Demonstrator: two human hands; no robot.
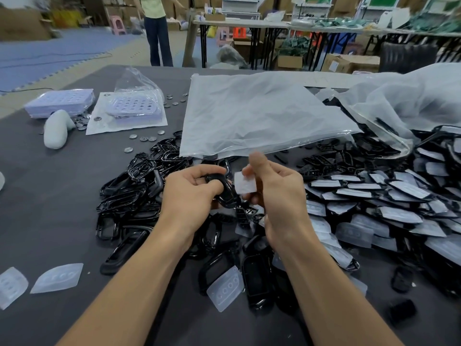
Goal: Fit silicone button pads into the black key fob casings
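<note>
Landmark: flat plastic bag (249, 116), lying in the middle of the table (50, 196).

Far left of the bag, toward the near edge: two loose silicone pads (57, 278), translucent, flat on the dark surface. Left of the bag, far side: pale perforated trays (59, 101), one stack bare, one partly under clear film. Between the trays and the bag's left edge: scattered coin cells (143, 138) (small silver discs; markings too small to read).

Below the bag's left corner: heap of empty black frames (134, 191), tangled, some tucked under the bag's near edge.

Just in front of the bag's near edge, centre: both hands, raised over the heap, close together.
- Left hand (192, 193): fingers curled round one black casing (225, 189).
- Right hand (277, 196): pinches a silicone button pad (245, 186), thumb up. The pad sits just beside the casing; contact not clear.

Further in front of the bag, nearer than the hands: more black shells and another loose pad (225, 288).

Right of the bag's near corner: large pile of fitted casings (399, 201), pale pad faces up. To the bag's right, far side: crumpled clear bag (411, 96), black parts at its mouth.
</note>
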